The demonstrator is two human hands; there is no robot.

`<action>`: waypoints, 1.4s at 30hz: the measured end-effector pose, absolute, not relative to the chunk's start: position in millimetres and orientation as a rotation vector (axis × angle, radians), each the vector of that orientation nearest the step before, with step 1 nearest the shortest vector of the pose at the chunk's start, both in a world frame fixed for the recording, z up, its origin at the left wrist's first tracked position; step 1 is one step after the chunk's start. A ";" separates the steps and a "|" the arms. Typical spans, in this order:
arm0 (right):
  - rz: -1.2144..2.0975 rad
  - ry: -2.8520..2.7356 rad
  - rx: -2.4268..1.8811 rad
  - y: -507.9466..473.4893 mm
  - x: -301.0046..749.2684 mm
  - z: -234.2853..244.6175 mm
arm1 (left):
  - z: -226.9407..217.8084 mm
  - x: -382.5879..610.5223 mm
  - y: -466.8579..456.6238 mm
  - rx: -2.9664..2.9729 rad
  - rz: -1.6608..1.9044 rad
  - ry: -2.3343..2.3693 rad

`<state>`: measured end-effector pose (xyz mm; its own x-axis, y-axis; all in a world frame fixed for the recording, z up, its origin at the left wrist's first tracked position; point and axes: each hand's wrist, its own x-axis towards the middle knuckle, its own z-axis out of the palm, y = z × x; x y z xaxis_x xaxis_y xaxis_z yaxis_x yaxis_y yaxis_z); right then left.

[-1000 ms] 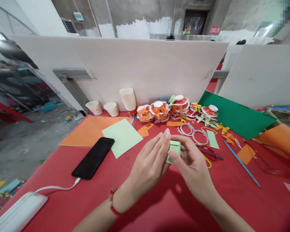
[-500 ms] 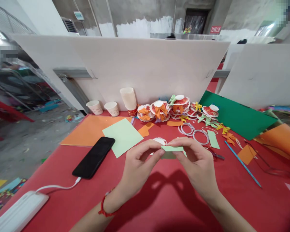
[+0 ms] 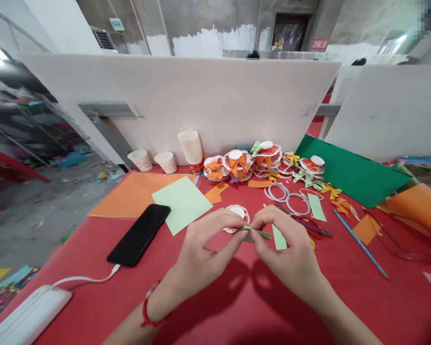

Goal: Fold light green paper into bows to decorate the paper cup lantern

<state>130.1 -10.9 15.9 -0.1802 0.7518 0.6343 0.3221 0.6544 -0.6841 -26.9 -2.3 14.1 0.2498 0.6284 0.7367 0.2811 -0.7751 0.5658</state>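
Both my hands meet over the middle of the red table (image 3: 237,311). My left hand (image 3: 204,249) and my right hand (image 3: 290,249) each pinch one end of a narrow folded light-green paper strip (image 3: 256,233), held nearly edge-on. Another light-green strip (image 3: 279,238) lies under my right fingers. Just behind my fingertips a small red-and-white paper rosette (image 3: 237,213) rests on the table. Scissors with red and yellow handles (image 3: 309,225) lie right of my right hand.
A black phone (image 3: 139,235) on a white cable (image 3: 82,278) and a white power bank (image 3: 25,316) lie at left. Orange sheet (image 3: 129,194), light-green sheet (image 3: 181,201), paper cups (image 3: 191,147), finished rosettes (image 3: 266,160), white rings (image 3: 287,196), blue pencil (image 3: 361,244), green card (image 3: 348,172) surround.
The small green paper, held flat a second ago, has been folded into a thin strip. My hands dropped slightly and now pinch its two ends; the rosette behind them came into view.
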 end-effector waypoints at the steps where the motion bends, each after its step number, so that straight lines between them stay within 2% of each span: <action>1: 0.506 -1.781 -0.853 -11.7 130.2 16.3 | 13.2 -26.7 -2.4 2.194 1.516 0.822; 5: 0.614 -1.769 -0.841 -14.6 132.1 20.1 | 13.5 -27.9 -3.3 2.113 1.503 0.765; 11: 0.652 -1.643 -0.860 -11.3 148.2 24.9 | 18.8 -39.1 -0.1 1.796 1.759 0.927; 15: 0.403 -1.633 -0.916 -11.1 151.1 23.8 | 16.8 -32.5 -1.7 1.666 1.614 0.973; 18: 0.143 -1.847 -0.844 -12.7 145.3 19.6 | 16.0 -22.5 -6.4 1.537 1.482 0.983; 27: -0.213 -2.167 -0.726 -9.6 139.8 12.7 | 13.1 -21.0 -2.3 1.214 1.074 0.940; 38: -0.115 -2.278 -0.614 -7.7 157.5 18.4 | 22.7 -30.1 -4.8 1.221 1.067 0.944; 42: -0.161 -2.181 -0.703 -9.2 167.2 21.4 | 27.0 -36.8 -3.1 1.352 1.235 1.020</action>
<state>167.2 -9.2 21.4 -0.5079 0.4313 0.7457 0.5359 0.8359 -0.1184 -36.8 -3.1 27.0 0.1234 0.9810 0.1494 -0.0386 -0.1457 0.9886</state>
